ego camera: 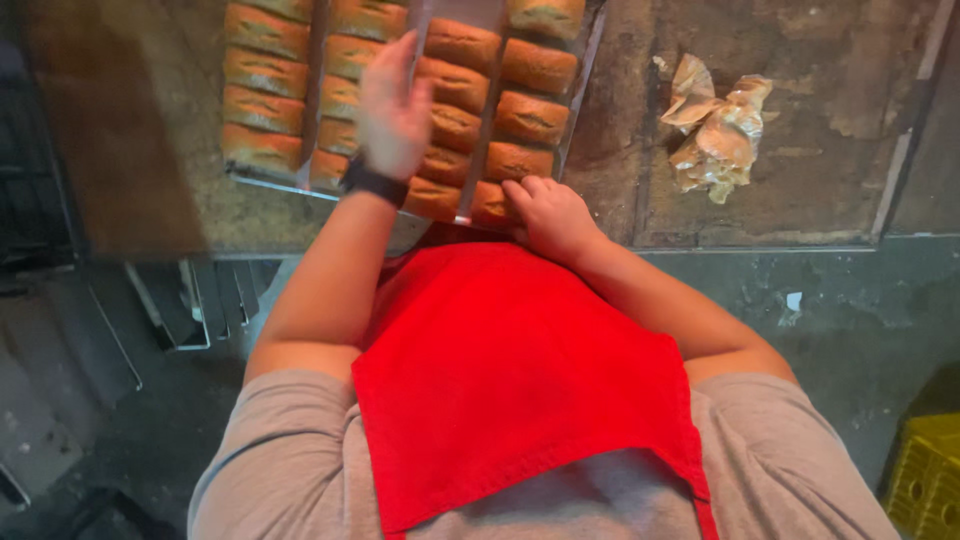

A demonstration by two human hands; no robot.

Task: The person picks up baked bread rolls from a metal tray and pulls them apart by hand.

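Note:
A metal baking tray (585, 75) lies on a worn table and carries several rows of golden bread rolls (262, 110). My left hand (392, 110), with a dark band at the wrist, hovers flat over the middle rows, fingers apart, holding nothing. My right hand (552, 215) rests at the tray's near edge, its fingers curled against the nearest roll (492, 205) of the right-hand row. A red apron (500, 370) over a grey shirt fills the lower part of the view.
A crumpled piece of brownish paper (718, 125) lies on the table (800, 190) to the right of the tray. Metal rack parts (190, 300) sit below the table's left edge. A yellow crate (925, 480) stands at the bottom right on the dark floor.

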